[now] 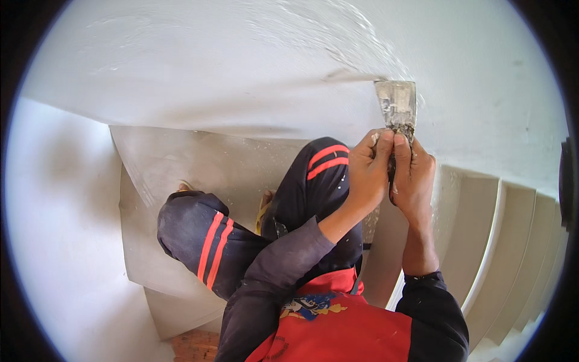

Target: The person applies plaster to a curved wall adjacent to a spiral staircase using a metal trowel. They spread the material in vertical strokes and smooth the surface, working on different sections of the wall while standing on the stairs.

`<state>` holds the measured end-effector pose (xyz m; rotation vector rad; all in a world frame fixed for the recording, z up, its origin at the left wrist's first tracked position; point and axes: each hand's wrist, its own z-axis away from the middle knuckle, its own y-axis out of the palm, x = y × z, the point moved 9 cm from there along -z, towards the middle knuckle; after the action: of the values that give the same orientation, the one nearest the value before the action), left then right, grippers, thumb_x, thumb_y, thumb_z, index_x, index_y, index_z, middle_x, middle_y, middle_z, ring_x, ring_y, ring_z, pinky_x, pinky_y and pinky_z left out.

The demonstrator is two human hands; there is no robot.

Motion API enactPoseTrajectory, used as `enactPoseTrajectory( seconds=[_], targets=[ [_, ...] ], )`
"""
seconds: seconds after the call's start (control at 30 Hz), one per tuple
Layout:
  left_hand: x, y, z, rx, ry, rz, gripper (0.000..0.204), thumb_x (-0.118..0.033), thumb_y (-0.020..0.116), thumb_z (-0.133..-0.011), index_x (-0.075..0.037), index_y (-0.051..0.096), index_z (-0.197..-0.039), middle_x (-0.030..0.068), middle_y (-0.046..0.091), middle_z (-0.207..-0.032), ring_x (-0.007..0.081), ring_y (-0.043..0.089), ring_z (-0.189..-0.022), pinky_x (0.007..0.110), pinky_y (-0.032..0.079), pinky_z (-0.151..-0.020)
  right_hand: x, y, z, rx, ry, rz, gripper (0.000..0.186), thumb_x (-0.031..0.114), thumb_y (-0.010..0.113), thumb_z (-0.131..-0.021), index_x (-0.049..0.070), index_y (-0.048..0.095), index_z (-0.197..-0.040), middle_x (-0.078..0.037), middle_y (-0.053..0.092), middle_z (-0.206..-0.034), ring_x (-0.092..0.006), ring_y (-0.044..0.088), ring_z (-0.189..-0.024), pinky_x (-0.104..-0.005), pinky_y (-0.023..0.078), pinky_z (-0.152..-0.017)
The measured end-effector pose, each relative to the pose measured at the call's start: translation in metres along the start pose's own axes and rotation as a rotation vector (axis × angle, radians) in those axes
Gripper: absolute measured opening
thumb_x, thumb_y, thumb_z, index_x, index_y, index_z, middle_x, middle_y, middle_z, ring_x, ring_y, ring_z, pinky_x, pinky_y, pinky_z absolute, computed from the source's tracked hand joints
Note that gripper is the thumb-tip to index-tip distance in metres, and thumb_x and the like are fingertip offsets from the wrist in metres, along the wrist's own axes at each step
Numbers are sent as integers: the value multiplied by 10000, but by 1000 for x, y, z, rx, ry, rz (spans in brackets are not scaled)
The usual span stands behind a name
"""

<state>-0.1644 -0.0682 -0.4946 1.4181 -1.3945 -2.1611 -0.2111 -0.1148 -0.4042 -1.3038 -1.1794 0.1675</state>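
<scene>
A putty knife (398,99) with a wide, plaster-smeared blade is held in both hands, its flat edge against the white wall (241,66). My left hand (369,172) grips the handle from the left, thumb pointing up toward the blade. From the right my right hand (414,178) closes round the same handle, its thumb beside the other one. Between the palms most of the dark, crusted handle is hidden. Curved white streaks (344,36) mark the wall above and left of the blade.
Stairs (512,235) run off at the right. Beneath my bent knees is a grey-beige landing (181,163) with white specks. A second white wall (60,211) closes the left side, and reddish-orange flooring (196,345) shows at the lower left.
</scene>
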Motion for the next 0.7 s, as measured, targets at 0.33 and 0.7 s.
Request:
enactPoseTrajectory(
  seconds=[0.33, 0.7],
  targets=[
    [36, -2, 9, 27, 53, -171, 285, -257, 521, -972, -7, 624, -883, -52, 502, -630, 4, 401, -544, 184, 323, -462, -58, 1, 17, -52, 72, -119, 328, 222, 504, -949, -64, 587, -812, -159, 550, -538, -229, 558, -459, -337, 415, -464],
    [36, -5, 0, 100, 77, -285, 256, -205, 534, -965, 27, 638, -933, -32, 579, -723, 19, 452, -644, 185, 369, -556, -85, 16, 14, -106, 167, -330, 391, 280, 491, -970, -49, 591, -782, -92, 507, -511, -110, 448, -474, -315, 377, -450]
  ],
)
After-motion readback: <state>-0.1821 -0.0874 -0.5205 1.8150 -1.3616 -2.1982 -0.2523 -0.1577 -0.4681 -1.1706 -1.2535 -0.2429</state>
